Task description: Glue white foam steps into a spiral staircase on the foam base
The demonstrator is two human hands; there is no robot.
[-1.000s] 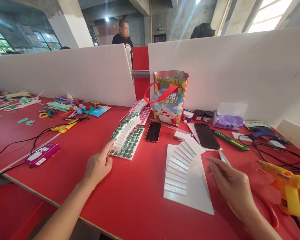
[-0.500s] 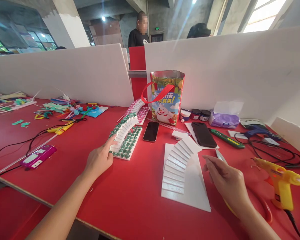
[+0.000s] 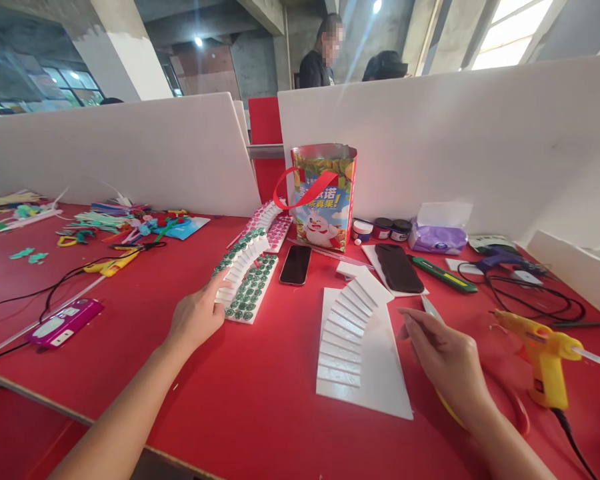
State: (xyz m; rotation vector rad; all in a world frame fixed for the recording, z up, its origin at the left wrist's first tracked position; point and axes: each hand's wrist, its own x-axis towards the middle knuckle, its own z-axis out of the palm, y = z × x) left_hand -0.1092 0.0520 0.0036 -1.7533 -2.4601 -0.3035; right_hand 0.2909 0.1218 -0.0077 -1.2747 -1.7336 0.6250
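Note:
My left hand [image 3: 197, 320] reaches out with its index finger extended onto a white curved stair model [image 3: 243, 267] edged with green round pieces. The finger touches its steps, and the other fingers are bent with nothing visible in them. A plain white stair model [image 3: 347, 327], a curved fan of steps on a white board [image 3: 385, 373], lies flat between my hands. Just right of that board hovers my right hand [image 3: 445, 353], fingers loosely bent and slightly apart, seemingly empty. Scissors [image 3: 430, 307] lie partly hidden beneath it.
A yellow glue gun [image 3: 543, 353] stands at right. Behind are two phones [image 3: 295, 265], a green cutter [image 3: 445, 275], a gift bag [image 3: 325, 200], small jars [image 3: 382, 229] and tissues [image 3: 439, 238]. At left lie another yellow glue gun [image 3: 113, 263], a magenta device [image 3: 65, 323] and craft stems [image 3: 105, 220].
The whole view has shifted slightly, so things on the table appear a little further left. Both hands keep nearly the same pose. A person in the background has moved right.

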